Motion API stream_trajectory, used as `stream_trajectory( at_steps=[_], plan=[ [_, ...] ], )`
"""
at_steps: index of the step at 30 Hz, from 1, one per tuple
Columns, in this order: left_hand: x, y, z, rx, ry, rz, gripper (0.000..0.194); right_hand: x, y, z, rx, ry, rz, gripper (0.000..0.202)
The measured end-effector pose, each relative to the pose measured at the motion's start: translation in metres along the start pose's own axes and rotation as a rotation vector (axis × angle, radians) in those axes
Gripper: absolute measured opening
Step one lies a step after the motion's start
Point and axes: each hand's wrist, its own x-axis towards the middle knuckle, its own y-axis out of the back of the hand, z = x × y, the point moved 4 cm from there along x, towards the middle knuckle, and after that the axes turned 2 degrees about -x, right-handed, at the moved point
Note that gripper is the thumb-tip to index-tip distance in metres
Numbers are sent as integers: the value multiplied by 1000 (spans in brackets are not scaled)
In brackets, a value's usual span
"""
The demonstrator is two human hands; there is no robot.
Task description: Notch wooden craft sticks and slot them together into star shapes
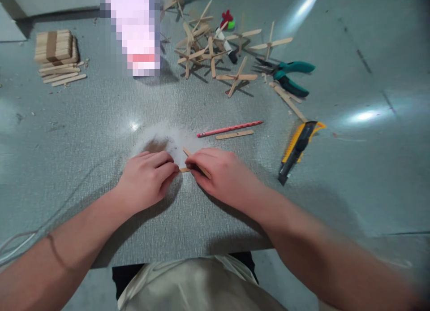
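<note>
Wooden sticks (186,151), two of them, are held near the front edge of a grey, finely textured counter (168,235) that gleams in patches; a pale panel (63,1) borders its far left. One stick runs nearly level, left to right; the other slants from upper left to lower right. The left hand (146,179) pinches the level one; the right hand (220,172) pinches the slanted one.

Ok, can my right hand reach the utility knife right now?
Probably yes: only tabletop shows between your right hand and the yellow utility knife, though that hand holds a craft stick.
</note>
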Motion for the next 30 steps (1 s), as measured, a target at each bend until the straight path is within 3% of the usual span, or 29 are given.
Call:
stream_trajectory(
  at_steps=[4,9,13,18,23,27,30],
  plan=[
    [2,0,5,150,-85,-13,21,0,-4,-5,15,-32,-13,16],
    [1,9,6,304,-208,-2,18,-4,-4,-15,46,-81,89,14],
    [-3,22,5,312,-311,43,20,-6,-5,-21,229,-105,67,13],
    [-5,31,10,269,-385,151,16,-5,-5,-24,476,-99,133,8],
    [-6,31,14,143,-308,349,18,-6,-11,-24,768,-154,118,4],
    [-9,28,15,49,-204,421,19,-6,-13,-26,950,-153,106,2],
    [-11,29,17,-21,-159,468,14,-5,-15,-26,1120,-172,84,12]
  ],
)
